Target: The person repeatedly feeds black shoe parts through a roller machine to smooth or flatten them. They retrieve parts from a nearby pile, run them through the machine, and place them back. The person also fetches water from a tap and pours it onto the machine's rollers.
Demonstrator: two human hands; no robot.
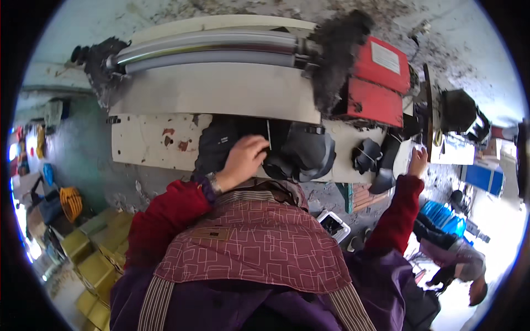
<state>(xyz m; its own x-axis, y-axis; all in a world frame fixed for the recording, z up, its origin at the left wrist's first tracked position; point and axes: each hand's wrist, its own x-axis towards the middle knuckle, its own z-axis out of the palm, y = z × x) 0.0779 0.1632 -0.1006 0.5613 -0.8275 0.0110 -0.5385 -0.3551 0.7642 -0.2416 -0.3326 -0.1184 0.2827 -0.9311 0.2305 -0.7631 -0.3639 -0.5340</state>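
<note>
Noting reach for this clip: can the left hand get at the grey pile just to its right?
Probably yes: the left hand is close beside the grey pile, its fingers toward it, and nothing bulky seems to stand between them.

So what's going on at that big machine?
Someone in a patterned apron is at a machine with a long shiny roller. Their left hand is over dark pieces in front of it. Their right hand is out to the side, near a long dark strip. I can't tell whether either hand grips anything. A smaller dark bunch lies on the pale table.
</note>
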